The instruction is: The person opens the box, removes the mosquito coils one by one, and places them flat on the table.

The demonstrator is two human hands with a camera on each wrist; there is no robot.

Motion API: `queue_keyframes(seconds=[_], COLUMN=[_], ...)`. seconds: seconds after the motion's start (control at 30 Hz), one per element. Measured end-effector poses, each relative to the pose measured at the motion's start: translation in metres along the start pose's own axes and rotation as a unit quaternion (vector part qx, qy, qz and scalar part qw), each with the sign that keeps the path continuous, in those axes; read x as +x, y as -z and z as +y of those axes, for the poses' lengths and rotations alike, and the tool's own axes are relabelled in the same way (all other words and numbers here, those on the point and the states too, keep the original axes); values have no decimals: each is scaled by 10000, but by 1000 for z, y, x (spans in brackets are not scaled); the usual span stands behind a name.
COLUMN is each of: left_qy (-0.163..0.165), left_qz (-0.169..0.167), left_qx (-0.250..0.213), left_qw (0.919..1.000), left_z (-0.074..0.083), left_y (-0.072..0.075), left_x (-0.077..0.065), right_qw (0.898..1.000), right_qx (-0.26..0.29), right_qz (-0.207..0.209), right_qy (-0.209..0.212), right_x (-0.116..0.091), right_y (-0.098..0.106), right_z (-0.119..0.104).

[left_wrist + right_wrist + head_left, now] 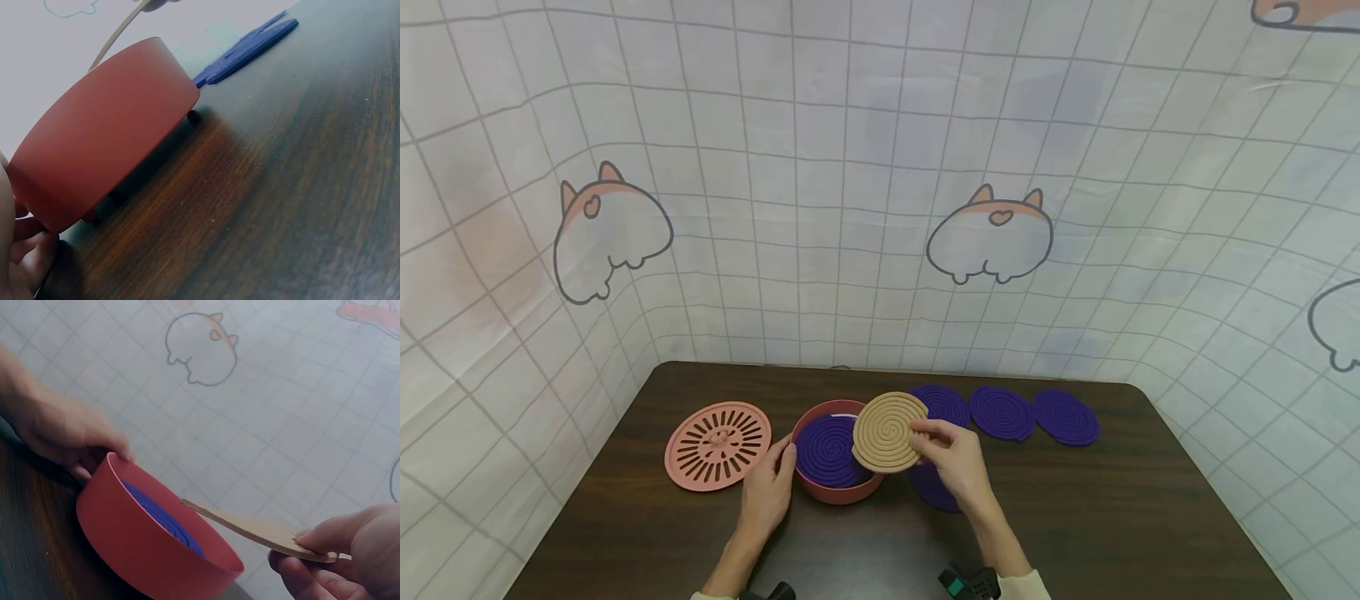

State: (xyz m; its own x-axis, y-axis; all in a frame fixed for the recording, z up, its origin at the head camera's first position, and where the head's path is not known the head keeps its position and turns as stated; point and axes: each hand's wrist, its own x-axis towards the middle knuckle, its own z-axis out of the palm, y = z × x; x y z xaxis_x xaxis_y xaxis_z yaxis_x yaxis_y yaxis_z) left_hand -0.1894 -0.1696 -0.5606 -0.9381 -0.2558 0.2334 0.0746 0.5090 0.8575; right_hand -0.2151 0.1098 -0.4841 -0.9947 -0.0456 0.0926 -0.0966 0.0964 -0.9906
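Note:
My left hand grips the side of a round red tub, its thumb at the rim and its fingers low on the wall in the left wrist view. Inside the tub lies a purple mosquito coil. Between thumb and fingers, my right hand pinches the edge of a tan mosquito coil. That coil is held tilted over the tub's right side, as the right wrist view also shows from the side. Whether more coils lie under the purple one is hidden.
A pink slotted lid lies left of the tub. Purple coils lie in a row at the back right, with another purple coil partly under my right hand. A grid-patterned curtain hangs behind the dark table.

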Motion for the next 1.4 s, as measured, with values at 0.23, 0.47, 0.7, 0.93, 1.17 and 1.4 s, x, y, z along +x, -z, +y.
queue_keyframes(seconds=[0.23,0.47,0.7,0.93,1.17,1.4], left_qy=[-14,37,81,65,119,110], left_qz=[-7,-85,-108,-80,-109,-104], left_qx=[-18,-8,-9,0,-1,18], left_qw=[10000,10000,9999,9999,9999,9999], left_z=[0,0,1,2,2,2], left_y=[0,1,1,2,2,1], left_x=[0,0,0,0,-1,0], right_qw=[9997,9993,9984,9976,9970,9950], right_qx=[2,113,258,198,34,19], right_qz=[232,336,482,638,754,969], right_qy=[-64,-126,-165,-171,-139,-226], right_x=[-2,-4,-5,-5,-6,-4], right_y=[9,20,33,46,58,70], right_z=[2,3,1,3,4,7])
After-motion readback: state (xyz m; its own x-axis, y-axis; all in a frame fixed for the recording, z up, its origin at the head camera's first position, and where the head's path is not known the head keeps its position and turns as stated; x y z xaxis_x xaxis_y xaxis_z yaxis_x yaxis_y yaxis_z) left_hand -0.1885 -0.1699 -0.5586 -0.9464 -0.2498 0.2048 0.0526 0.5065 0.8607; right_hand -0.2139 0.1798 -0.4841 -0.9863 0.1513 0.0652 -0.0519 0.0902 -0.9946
